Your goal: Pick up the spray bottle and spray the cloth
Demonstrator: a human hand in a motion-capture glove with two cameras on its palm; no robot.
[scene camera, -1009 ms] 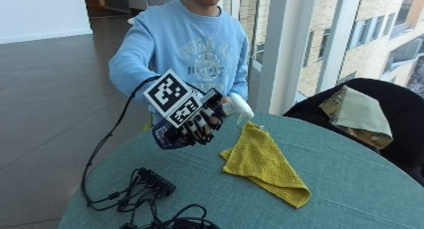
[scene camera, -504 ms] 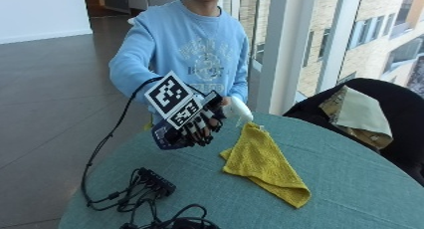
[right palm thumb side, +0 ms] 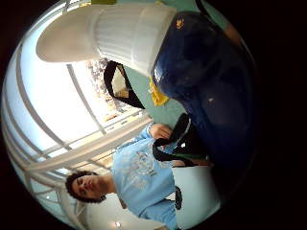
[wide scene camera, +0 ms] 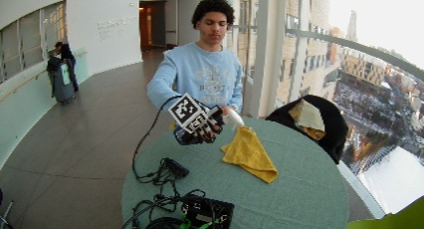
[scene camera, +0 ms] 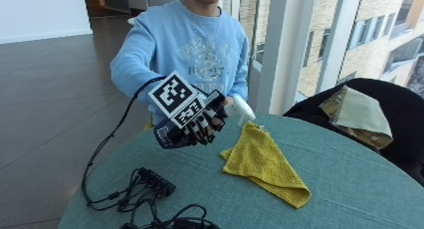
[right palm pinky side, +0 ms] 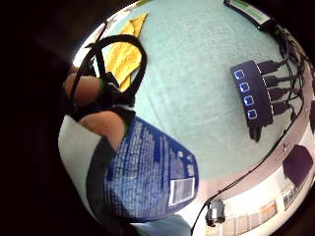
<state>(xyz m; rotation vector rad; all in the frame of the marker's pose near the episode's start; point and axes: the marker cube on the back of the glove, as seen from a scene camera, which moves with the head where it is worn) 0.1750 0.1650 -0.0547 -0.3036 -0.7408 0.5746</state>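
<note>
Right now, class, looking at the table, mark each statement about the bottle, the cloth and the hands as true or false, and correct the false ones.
1. The gloved right hand grips the spray bottle above the table. True.
2. The yellow cloth is draped over the bottle. False: it lies on the table beside the bottle.
3. The bottle's white nozzle points towards the cloth's side. True.
4. The bottle's body is red. False: it is dark blue with a printed label.
5. A black hub with cables lies on the table. True.
</note>
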